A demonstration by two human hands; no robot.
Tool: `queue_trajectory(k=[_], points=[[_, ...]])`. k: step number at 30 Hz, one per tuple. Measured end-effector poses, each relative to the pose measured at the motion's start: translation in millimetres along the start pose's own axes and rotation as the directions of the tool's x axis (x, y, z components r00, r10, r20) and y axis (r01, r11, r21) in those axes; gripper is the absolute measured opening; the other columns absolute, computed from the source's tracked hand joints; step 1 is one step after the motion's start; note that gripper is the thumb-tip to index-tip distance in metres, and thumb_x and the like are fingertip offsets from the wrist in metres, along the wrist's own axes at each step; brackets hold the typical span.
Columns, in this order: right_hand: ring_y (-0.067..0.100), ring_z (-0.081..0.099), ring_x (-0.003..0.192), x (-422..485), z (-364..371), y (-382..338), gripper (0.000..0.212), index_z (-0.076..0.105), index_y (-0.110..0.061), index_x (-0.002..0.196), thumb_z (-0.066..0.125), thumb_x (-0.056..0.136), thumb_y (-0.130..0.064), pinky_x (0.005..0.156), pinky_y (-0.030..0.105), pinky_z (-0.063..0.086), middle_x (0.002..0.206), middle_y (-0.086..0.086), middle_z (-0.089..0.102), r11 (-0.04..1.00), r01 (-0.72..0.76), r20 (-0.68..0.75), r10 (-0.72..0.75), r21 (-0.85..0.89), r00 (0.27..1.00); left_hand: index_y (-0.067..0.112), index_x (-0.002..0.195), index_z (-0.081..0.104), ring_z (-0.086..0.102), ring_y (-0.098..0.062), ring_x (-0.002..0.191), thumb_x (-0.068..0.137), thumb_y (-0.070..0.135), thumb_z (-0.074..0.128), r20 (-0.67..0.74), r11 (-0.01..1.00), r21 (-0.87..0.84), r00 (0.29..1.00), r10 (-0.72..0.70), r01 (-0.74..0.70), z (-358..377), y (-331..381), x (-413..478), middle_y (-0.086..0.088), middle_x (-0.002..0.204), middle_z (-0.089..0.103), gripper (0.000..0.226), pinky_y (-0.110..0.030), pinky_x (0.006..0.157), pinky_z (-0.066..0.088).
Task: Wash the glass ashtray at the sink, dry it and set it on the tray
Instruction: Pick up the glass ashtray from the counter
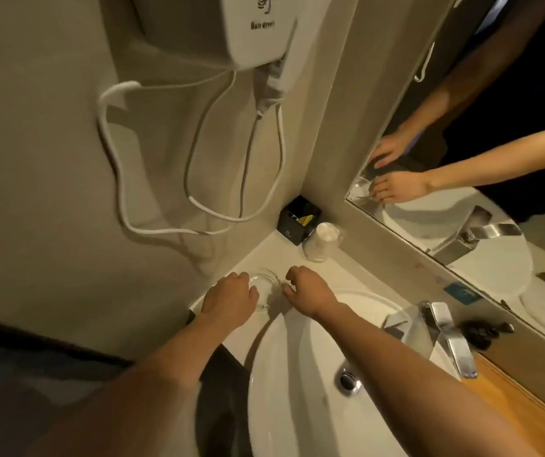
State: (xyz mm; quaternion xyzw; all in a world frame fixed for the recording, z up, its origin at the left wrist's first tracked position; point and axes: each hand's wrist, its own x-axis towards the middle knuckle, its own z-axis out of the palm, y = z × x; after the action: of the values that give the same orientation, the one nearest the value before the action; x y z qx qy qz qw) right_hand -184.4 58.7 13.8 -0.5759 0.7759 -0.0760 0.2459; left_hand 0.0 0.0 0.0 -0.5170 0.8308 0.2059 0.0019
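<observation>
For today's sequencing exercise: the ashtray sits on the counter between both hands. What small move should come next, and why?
Probably close the left hand on the glass ashtray and lift it toward the sink. It rests on the counter, apparently ungripped, with the right hand beside it.

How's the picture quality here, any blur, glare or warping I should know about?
Head view: dim, warm yellowish light; wide-angle warping bends the wall and counter edges; the glass ashtray is faint and hard to make out between the left hand and right hand; glare on the faucet; soft shadows under both forearms.
</observation>
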Motion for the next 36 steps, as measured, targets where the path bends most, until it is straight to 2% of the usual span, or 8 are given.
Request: queue_trajectory(k=[6,9,14,20,25,28,33,36], points=[[0.033,0.06,0.089,41.8,18.1,4.9,0.026,0.063,-0.002,0.098,0.054,0.095,-0.026,0.07,0.035,0.044,0.102,0.019,0.069,0.999,-0.048,0.118,0.049,-0.009,0.992,0.009,0.117,0.06,0.066,-0.034,0.107,0.1,0.04,0.045,0.018,0.988,-0.054,0.99,-0.141,0.142,18.5,0.6,21.4,-0.013,0.117,0.069,0.039,-0.041,0.082,0.052],[0.028,0.056,0.078,55.2,26.3,8.7,0.016,0.056,-0.011,0.083,0.062,0.087,-0.024,0.063,0.032,0.041,0.09,0.012,0.067,0.996,-0.065,0.175,0.074,-0.055,0.982,0.005,0.111,0.061,0.068,-0.037,0.104,0.102,0.035,0.047,0.044,0.978,-0.093,0.982,-0.186,0.189,28.8,-2.9,27.3,-0.017,0.113,0.071,0.035,-0.042,0.081,0.052],[0.028,0.056,0.071,65.9,34.4,11.7,0.019,0.052,-0.013,0.071,0.064,0.083,-0.02,0.047,0.027,0.031,0.075,0.006,0.057,0.995,-0.064,0.202,0.079,-0.081,0.976,0.001,0.103,0.063,0.067,-0.041,0.102,0.102,0.026,0.052,0.051,0.958,-0.167,0.972,-0.227,0.233,37.0,-6.5,32.1,-0.023,0.108,0.072,0.028,-0.044,0.082,0.052],[0.032,0.053,0.076,70.6,37.3,9.0,0.01,0.053,-0.009,0.075,0.053,0.086,-0.007,0.064,0.032,0.038,0.096,0.022,0.069,0.993,-0.101,0.196,0.11,-0.056,0.974,0.001,0.098,0.066,0.067,-0.041,0.099,0.098,0.013,0.053,0.055,0.931,-0.228,0.958,-0.28,0.285,38.7,-6.7,34.6,-0.021,0.105,0.073,0.018,-0.043,0.082,0.054],[0.032,0.049,0.077,67.1,37.0,1.5,0.018,0.045,-0.011,0.07,0.054,0.084,-0.004,0.065,0.032,0.037,0.099,0.023,0.068,0.991,-0.125,0.186,0.133,-0.055,0.974,-0.001,0.096,0.067,0.068,-0.041,0.096,0.095,0.004,0.048,0.058,0.919,-0.225,0.946,-0.32,0.325,37.1,-3.5,31.0,-0.022,0.103,0.073,0.019,-0.04,0.076,0.052],[0.032,0.048,0.076,63.4,33.3,-3.2,0.03,0.035,-0.015,0.062,0.052,0.084,-0.002,0.065,0.032,0.035,0.097,0.023,0.067,0.992,-0.121,0.154,0.127,-0.048,0.98,-0.003,0.095,0.067,0.067,-0.042,0.096,0.094,0.002,0.049,0.041,0.914,-0.258,0.949,-0.312,0.312,32.1,-4.5,30.6,-0.025,0.102,0.073,0.019,-0.041,0.074,0.05],[0.032,0.046,0.072,50.1,4.7,-18.5,0.031,0.031,-0.013,0.06,0.047,0.08,0.004,0.057,0.03,0.031,0.074,0.014,0.051,0.993,-0.114,0.091,0.116,-0.022,0.989,0.0,0.101,0.07,0.068,-0.037,0.09,0.093,0.008,0.054,-0.04,0.899,-0.361,0.959,-0.28,0.247,9.4,-0.2,25.5,-0.021,0.099,0.074,0.02,-0.032,0.067,0.044],[0.033,0.05,0.068,32.8,-19.3,-24.0,0.03,0.033,-0.01,0.057,0.047,0.077,0.007,0.054,0.029,0.033,0.075,0.022,0.063,0.993,-0.122,0.039,0.122,0.001,0.992,0.007,0.117,0.072,0.07,-0.031,0.092,0.093,0.012,0.059,-0.088,0.88,-0.441,0.967,-0.239,0.177,-6.7,5.6,18.3,-0.017,0.101,0.077,0.028,-0.029,0.072,0.047]])
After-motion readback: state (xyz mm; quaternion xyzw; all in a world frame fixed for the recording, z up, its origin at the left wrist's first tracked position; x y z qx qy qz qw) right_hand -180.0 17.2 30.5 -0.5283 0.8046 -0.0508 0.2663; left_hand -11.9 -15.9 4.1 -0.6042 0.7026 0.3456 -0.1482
